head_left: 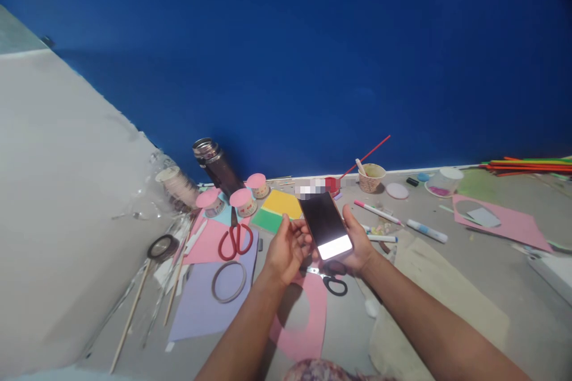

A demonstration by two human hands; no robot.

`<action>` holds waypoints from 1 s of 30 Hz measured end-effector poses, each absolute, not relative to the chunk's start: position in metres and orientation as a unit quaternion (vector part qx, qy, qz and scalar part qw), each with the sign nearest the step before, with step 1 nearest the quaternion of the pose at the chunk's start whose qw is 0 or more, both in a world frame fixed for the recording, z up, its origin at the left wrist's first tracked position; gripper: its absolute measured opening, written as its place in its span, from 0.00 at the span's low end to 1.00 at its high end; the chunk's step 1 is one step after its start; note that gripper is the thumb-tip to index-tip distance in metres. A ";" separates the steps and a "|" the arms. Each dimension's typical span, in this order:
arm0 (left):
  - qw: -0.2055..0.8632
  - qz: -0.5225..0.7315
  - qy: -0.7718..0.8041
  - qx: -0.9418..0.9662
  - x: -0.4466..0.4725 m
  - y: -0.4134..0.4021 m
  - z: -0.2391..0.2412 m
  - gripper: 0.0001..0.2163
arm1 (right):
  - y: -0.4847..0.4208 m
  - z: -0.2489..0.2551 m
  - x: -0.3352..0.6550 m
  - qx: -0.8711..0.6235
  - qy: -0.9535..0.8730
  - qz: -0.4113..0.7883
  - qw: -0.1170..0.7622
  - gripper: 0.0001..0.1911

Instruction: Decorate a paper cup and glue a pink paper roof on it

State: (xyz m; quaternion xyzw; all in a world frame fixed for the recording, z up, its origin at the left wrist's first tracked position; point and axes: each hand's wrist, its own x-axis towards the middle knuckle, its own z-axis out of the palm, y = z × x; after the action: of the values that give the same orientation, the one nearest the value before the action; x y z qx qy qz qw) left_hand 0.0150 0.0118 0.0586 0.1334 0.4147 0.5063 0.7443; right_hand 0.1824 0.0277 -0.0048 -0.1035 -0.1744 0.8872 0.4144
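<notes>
A smartphone (325, 223) is tilted up in front of me, its screen dark except for a bright white band at the lower end. My right hand (356, 244) grips it from below, thumb along the right edge. Beside the left edge is my left hand (287, 248), palm turned inward, fingers loosely curved and apart; whether its fingertips touch the phone I cannot tell. Partly hidden under the hands lie black-handled scissors (334, 286) and pink paper with a round hole (316, 321).
Red-handled scissors (235, 241) and a tape ring (229, 281) lie on lilac paper (196, 309). A dark flask (218, 169), pink-topped cups (243, 202) and a paper cup (371, 178) stand near the blue wall (335, 59). Markers (426, 230) and pink cut paper (513, 223) lie right.
</notes>
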 end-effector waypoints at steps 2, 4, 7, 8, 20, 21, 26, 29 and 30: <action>0.744 0.507 0.414 0.137 0.015 0.012 0.058 0.27 | 0.028 -0.005 0.182 -0.101 -0.177 0.887 0.414 0.49; 0.743 0.507 0.413 0.140 0.015 0.012 0.058 0.27 | 0.028 -0.004 0.182 -0.096 -0.181 0.889 0.409 0.49; 0.741 0.510 0.414 0.138 0.016 0.011 0.059 0.27 | 0.028 -0.003 0.182 -0.093 -0.180 0.889 0.410 0.49; 0.740 0.512 0.415 0.136 0.016 0.011 0.059 0.27 | 0.028 -0.003 0.182 -0.093 -0.178 0.888 0.413 0.49; 0.746 0.508 0.400 0.161 0.014 0.013 0.057 0.26 | 0.028 0.004 0.179 -0.085 -0.180 0.889 0.413 0.52; 0.748 0.505 0.398 0.165 0.014 0.015 0.057 0.26 | 0.028 0.005 0.178 -0.085 -0.179 0.888 0.416 0.52; 0.726 0.509 0.413 0.208 0.017 0.015 0.053 0.23 | 0.031 0.008 0.180 -0.111 -0.153 0.872 0.451 0.51; 0.705 0.505 0.429 0.253 0.019 0.010 0.047 0.19 | 0.034 0.011 0.182 -0.122 -0.134 0.861 0.475 0.51; 0.704 0.496 0.430 0.271 0.019 0.007 0.044 0.17 | 0.034 0.012 0.183 -0.123 -0.128 0.859 0.481 0.51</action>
State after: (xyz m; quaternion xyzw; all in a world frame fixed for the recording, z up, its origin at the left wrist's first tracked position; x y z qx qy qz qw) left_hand 0.0192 0.0074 0.0445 0.2707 0.4298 0.4961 0.7042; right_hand 0.1829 0.0342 0.0122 -0.1227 -0.1278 0.8586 0.4810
